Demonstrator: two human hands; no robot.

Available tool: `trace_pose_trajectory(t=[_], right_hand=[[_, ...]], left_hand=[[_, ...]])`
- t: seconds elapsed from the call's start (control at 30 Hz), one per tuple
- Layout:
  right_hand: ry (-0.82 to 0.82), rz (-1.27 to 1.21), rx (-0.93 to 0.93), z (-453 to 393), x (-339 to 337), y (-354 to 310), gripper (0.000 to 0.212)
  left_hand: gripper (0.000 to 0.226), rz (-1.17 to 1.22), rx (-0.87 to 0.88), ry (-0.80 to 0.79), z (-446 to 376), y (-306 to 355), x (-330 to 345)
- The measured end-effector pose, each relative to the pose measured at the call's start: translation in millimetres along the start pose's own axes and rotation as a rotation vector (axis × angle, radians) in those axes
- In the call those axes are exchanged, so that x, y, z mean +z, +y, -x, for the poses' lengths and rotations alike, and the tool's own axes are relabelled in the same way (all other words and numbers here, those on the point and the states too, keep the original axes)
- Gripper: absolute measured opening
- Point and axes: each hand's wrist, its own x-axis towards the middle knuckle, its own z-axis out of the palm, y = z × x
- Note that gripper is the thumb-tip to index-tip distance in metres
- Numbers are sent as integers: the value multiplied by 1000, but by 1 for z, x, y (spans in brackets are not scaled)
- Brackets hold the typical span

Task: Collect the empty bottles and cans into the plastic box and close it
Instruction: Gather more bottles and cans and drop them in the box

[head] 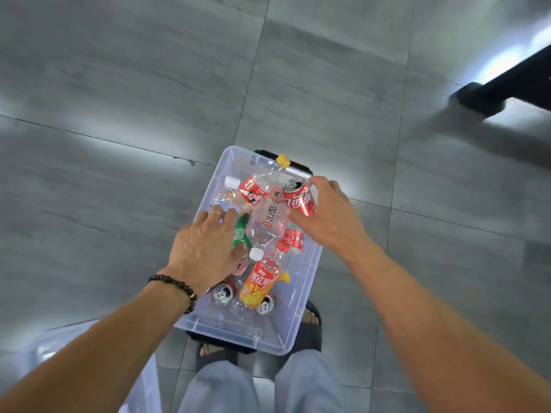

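Note:
A clear plastic box (310,265) stands open on the floor in front of my feet, holding several bottles and cans. My right hand (331,216) grips a red cola can (299,196) at the box's far right rim. My left hand (205,248) lies flat, fingers spread, on the bottles at the left side, next to a green bottle (241,232). A large clear bottle with a yellow cap (269,216) lies along the middle. An orange-labelled bottle (259,286) and two upright cans (223,294) sit at the near end.
The box's clear lid (74,344) lies on the grey tiled floor at the lower left, partly behind my left arm. A dark furniture leg (489,96) stands at the upper right. My sandalled feet (310,318) are just behind the box.

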Motion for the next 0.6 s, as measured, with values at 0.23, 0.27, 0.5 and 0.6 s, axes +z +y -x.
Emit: trace_pose_trajectory(t=[0.23, 0.27, 0.5, 0.6], right_hand=[[178, -93, 114, 95, -104, 25, 70], [207, -104, 143, 114, -122, 32, 70], [421, -154, 326, 265, -228, 103, 70], [511, -161, 398, 343, -257, 139, 71]], left_hand=[[50, -97, 334, -19, 33, 91, -68], [51, -102, 384, -26, 40, 108, -78], [48, -112, 706, -65, 110, 254, -139], [50, -98, 809, -78, 154, 320, -149]])
